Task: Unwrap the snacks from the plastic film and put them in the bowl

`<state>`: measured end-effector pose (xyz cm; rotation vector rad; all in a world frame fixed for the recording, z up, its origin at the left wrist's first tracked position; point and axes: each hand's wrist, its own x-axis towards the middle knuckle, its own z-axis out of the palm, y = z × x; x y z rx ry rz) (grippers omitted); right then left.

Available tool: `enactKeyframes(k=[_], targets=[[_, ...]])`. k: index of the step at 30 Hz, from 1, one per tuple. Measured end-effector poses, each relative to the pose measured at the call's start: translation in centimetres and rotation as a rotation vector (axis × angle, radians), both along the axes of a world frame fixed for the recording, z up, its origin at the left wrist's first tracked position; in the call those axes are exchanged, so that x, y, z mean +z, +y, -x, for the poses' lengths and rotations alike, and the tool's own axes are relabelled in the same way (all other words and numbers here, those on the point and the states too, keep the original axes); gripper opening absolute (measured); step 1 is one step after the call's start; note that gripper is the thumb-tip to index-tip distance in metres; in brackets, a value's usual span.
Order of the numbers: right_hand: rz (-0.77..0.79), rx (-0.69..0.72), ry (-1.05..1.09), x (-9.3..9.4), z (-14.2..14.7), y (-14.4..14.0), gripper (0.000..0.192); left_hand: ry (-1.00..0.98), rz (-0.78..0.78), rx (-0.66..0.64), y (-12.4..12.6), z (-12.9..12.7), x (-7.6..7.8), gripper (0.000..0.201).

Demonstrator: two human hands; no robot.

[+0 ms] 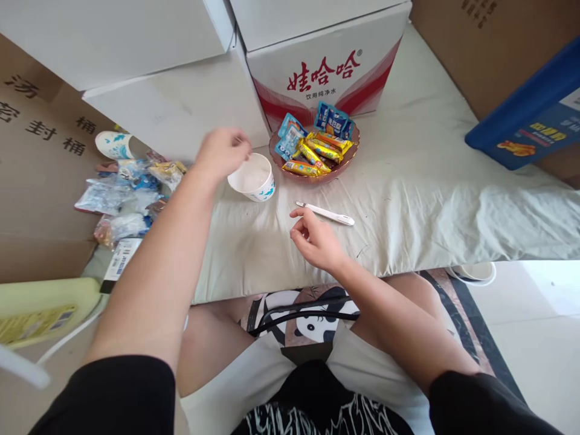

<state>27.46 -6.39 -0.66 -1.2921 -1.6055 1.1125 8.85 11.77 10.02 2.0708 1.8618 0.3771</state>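
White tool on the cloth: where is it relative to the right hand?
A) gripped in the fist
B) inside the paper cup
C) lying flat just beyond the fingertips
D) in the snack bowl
C: the white tool lies flat on the cloth, just past the right hand, which holds nothing.

We are stretching our left arm forward, the left hand [223, 151] bunching its fingers loosely together, palm down. We are keeping our right hand [316, 240] nearer the body, its fingers curling half-closed, holding nothing.
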Motion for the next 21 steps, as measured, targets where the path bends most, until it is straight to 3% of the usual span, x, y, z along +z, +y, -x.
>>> enactKeyframes(k=[3, 5, 8, 12, 15, 17, 21], targets=[[0.002, -0.002, -0.013, -0.3, 0.1, -0.2, 0.031, -0.267, -0.428, 0.290, -1.7, 4.2, -0.8, 0.023], [-0.005, -0.004, -0.021, -0.5, 0.3, -0.6, 0.030, -0.262, -0.544, 0.447, -2.9, 7.9, -2.0, 0.018], [-0.037, -0.005, -0.043, -0.8, 0.7, -1.1, 0.027, -0.188, -0.496, 0.581, -4.7, 13.5, -3.9, 0.021], [-0.069, -0.006, -0.093, -1.2, 1.6, -1.5, 0.021, -0.166, -0.356, 0.614, -6.7, 18.7, -6.1, 0.043], [-0.065, 0.011, -0.136, -1.6, 2.4, -1.6, 0.020, -0.267, -0.129, 0.616, -7.6, 20.3, -7.3, 0.066], [-0.066, 0.019, -0.162, -2.0, 2.8, -1.6, 0.020, -0.320, -0.037, 0.613, -7.6, 20.6, -8.0, 0.069], [-0.073, 0.013, -0.201, -2.3, 3.1, -1.7, 0.021, -0.292, -0.103, 0.681, -6.5, 21.3, -9.5, 0.052]])
